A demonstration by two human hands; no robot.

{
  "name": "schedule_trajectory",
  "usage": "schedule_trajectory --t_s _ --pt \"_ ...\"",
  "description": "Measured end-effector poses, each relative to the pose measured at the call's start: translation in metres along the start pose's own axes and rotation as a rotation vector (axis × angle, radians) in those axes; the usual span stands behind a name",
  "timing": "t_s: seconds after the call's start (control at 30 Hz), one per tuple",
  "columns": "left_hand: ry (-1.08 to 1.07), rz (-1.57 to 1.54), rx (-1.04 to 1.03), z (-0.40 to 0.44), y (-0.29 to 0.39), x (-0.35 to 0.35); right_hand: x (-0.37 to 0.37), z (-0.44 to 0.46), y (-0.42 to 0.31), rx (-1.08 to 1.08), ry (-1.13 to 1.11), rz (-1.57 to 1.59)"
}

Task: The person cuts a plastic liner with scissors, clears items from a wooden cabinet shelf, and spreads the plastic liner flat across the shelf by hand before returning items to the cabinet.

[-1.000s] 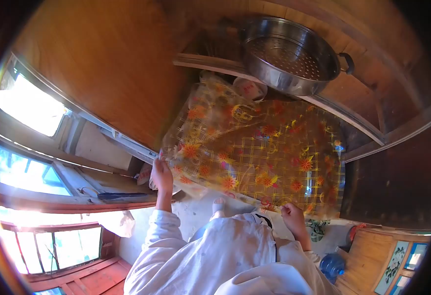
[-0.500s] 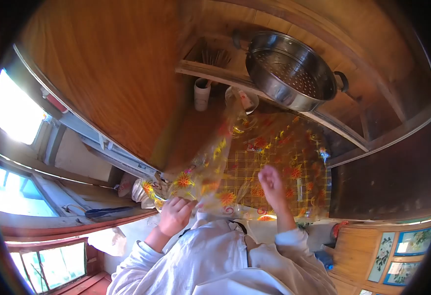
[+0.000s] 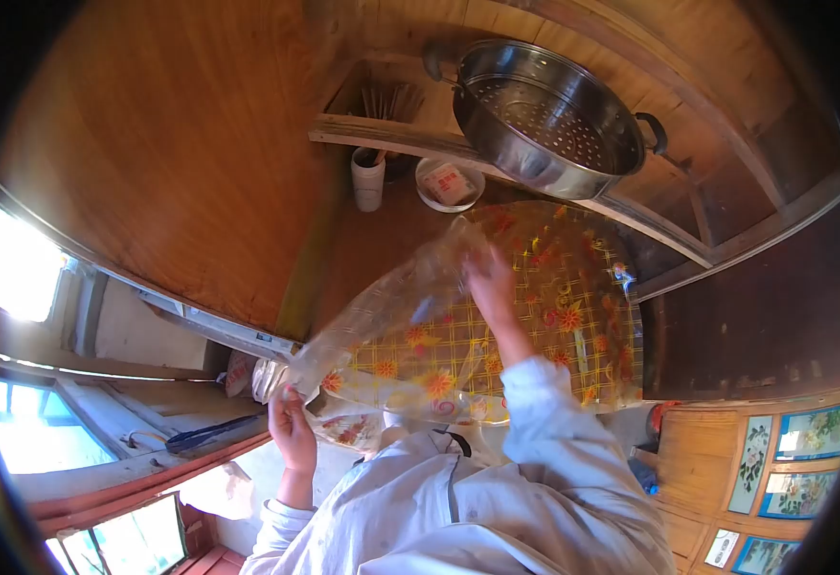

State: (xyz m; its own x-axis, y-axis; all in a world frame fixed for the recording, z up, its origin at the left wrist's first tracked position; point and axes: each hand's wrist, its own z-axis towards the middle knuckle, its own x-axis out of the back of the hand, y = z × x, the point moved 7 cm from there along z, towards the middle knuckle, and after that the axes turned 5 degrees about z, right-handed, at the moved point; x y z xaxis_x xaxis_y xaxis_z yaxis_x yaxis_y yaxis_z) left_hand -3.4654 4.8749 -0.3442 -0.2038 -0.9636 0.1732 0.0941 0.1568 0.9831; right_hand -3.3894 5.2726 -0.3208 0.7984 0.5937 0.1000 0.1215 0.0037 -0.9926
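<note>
Both hands have shifted since the earlier frame: nearest, the left hand point(image 3: 293, 426) pinches the near left edge of the flowered plastic sheet point(image 3: 439, 359), which covers part of the tabletop point(image 3: 358, 240) with its left side raised; farther across, the blurred right hand point(image 3: 490, 280) is at the raised fold, its grip impossible to tell. Such thin film likely creases easily, so light, even tension suits it, kept clear of the white bowl point(image 3: 450, 185) and cup point(image 3: 368, 179) beyond.

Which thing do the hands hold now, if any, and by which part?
The patterned plastic sheet: the left hand pinches its left corner. The right hand seems to grip the far end of its lifted edge, but blur hides the fingers.
</note>
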Motion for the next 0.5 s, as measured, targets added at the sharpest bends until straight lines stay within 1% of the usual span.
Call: schedule_trajectory --t_s 0.07,0.1,0.13,0.17,0.23,0.27,0.33,0.43,0.5 --pt "0.057 -0.059 0.024 0.01 0.002 0.002 0.049 -0.031 0.078 0.216 0.129 -0.102" --pt "0.076 -0.073 0.035 0.014 -0.003 0.003 0.065 -0.048 0.117 0.164 0.111 -0.031" --pt "0.097 -0.069 0.045 0.018 -0.004 0.001 0.071 -0.067 0.128 0.143 0.105 -0.106" --pt "0.103 -0.069 0.05 0.021 -0.005 -0.002 0.074 -0.086 0.128 0.124 0.097 -0.182" --pt "0.118 -0.069 0.058 0.026 -0.006 -0.006 0.072 -0.119 0.109 0.148 0.085 -0.627" --pt "0.086 -0.071 0.041 0.029 -0.009 -0.008 0.071 -0.124 0.105 0.05 0.062 -0.588" --pt "0.088 -0.111 0.06 0.033 -0.011 -0.01 0.068 -0.128 0.105 -0.136 0.02 -0.501" --pt "0.055 -0.141 0.077 0.035 -0.009 -0.013 0.063 -0.127 0.107 0.023 -0.04 -0.542" --pt "0.035 -0.15 0.094 0.032 -0.01 -0.014 0.061 -0.13 0.099 0.082 -0.135 -0.636"
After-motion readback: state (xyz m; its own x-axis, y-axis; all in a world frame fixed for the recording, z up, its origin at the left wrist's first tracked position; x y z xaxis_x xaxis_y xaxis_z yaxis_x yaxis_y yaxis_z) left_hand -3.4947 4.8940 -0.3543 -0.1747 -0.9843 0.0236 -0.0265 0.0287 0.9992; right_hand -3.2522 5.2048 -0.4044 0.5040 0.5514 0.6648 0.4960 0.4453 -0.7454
